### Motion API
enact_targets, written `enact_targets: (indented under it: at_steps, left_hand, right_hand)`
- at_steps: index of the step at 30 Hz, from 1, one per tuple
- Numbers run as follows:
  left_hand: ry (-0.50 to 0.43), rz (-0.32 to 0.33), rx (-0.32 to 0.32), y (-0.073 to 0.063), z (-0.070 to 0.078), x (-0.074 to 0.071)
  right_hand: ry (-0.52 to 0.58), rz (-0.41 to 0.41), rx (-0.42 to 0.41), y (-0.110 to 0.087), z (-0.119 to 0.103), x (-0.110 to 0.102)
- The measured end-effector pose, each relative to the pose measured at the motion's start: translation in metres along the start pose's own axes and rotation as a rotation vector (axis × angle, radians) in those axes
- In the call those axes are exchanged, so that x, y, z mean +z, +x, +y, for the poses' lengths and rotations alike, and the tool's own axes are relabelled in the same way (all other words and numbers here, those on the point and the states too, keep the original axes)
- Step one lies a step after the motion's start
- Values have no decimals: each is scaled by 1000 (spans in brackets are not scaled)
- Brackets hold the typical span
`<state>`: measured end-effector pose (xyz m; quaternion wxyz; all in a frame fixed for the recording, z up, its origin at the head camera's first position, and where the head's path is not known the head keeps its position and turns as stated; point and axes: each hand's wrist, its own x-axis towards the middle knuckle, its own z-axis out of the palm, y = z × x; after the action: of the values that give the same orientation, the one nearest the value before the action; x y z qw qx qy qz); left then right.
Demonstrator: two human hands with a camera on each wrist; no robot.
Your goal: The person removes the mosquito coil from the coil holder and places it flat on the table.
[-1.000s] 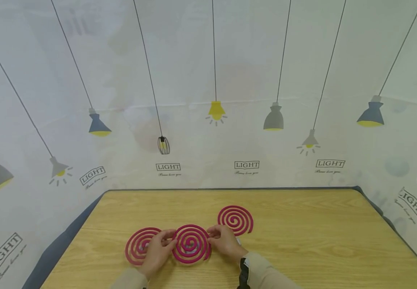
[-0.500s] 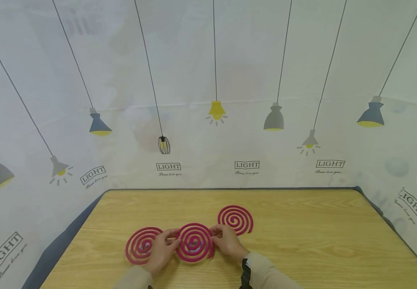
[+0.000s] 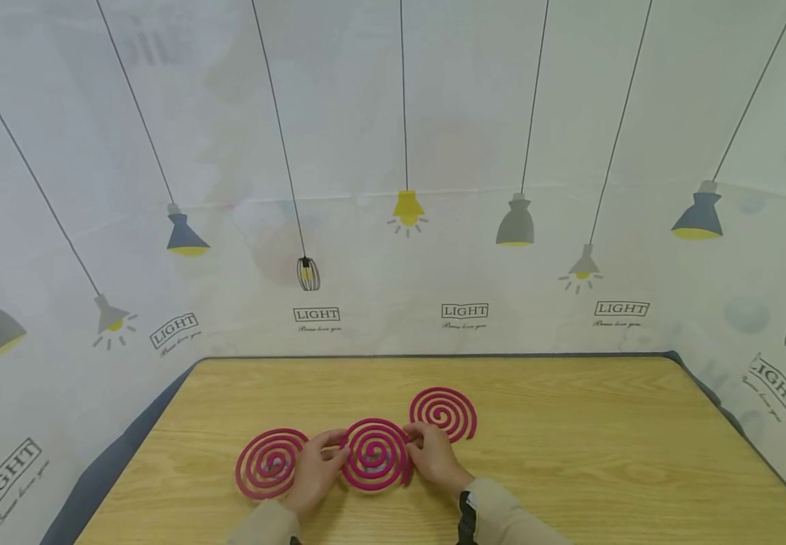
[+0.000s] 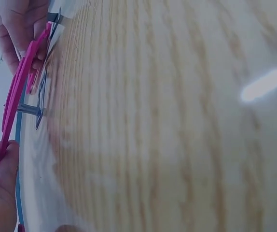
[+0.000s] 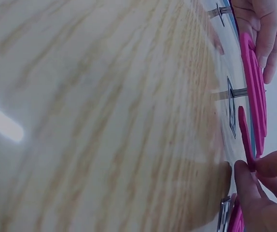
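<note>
Between my two hands is a magenta mosquito coil [image 3: 375,455], lying flat with its spiral facing up. My left hand [image 3: 318,471] pinches its left rim between thumb and fingers. On the opposite rim, my right hand [image 3: 435,460] pinches the loose outer end, which dips below the other rings in the right wrist view. Under the coil's centre, a metal stand [image 4: 29,109] with a short stem and a flat frame base shows in the left wrist view. Whether that base touches the table I cannot tell.
A second coil [image 3: 274,461] lies left of my left hand, with a stand partly visible beneath. Behind my right hand is a third coil [image 3: 441,415]. The wooden table [image 3: 604,454] meets a lamp-printed backdrop [image 3: 365,151] at its far edge.
Both hands and the held coil have shifted a little to the right and slightly away from me. The two other coils have stayed in place.
</note>
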<state>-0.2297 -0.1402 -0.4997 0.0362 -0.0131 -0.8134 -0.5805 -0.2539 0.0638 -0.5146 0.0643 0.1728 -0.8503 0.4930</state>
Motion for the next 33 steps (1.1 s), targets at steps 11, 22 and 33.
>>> enact_targets:
  at_steps: [11, 22, 33]
  left_hand:
    - [41, 3, -10, 1, -2, 1]
    - [7, -22, -28, -1, -6, 1]
    - [-58, 0, -50, -2, -3, 2]
  right_hand:
    - [-12, -20, 98, -5, -16, -4]
    - [68, -15, 104, -5, -14, -4]
    - [116, -8, 172, -4, -14, -4]
